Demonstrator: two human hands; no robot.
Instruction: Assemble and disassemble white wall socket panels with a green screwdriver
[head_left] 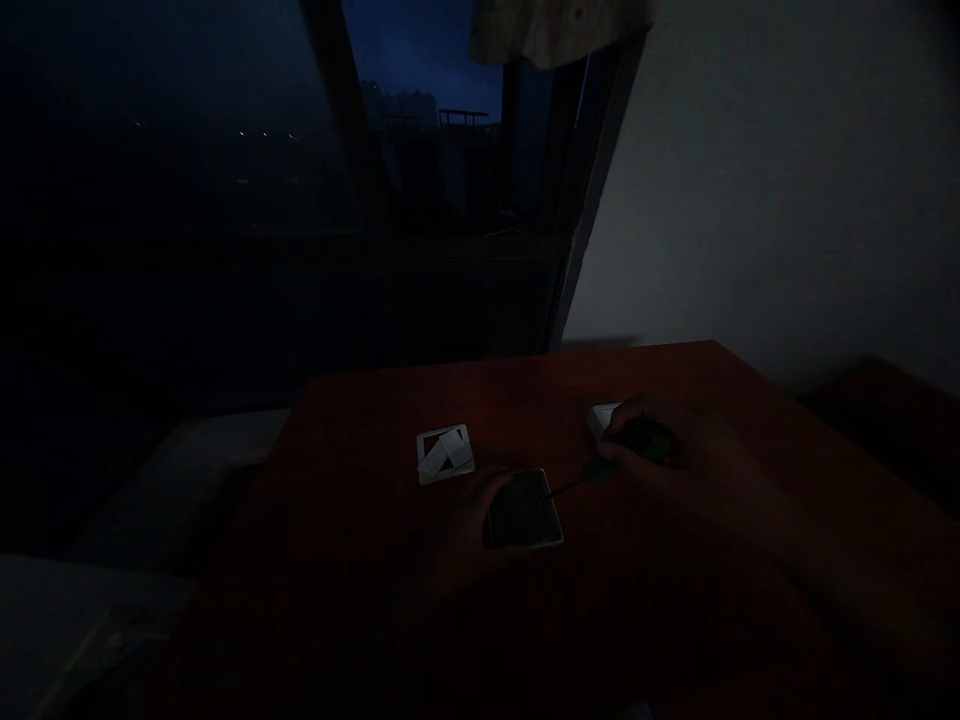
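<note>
The scene is very dark. My left hand (474,525) curls round the left side of a dark square block with a pale rim (527,508), which looks like the back of a wall switch or socket. From the right, my right hand (675,455) is closed round the green handle of a screwdriver (592,472). Its thin dark shaft points left, with the tip at the block; whether it touches cannot be made out. Behind my right fingers a small white block (602,418) is partly hidden. Left of the dark block lies a white square frame (421,452) with pale flat pieces on it.
The reddish-brown table (337,560) reaches to a dark window (450,180) at the back and a pale wall (765,180) on the right. A piece of cloth (559,28) hangs at the top of the window. A pale surface (176,490) lies beyond the table's left edge.
</note>
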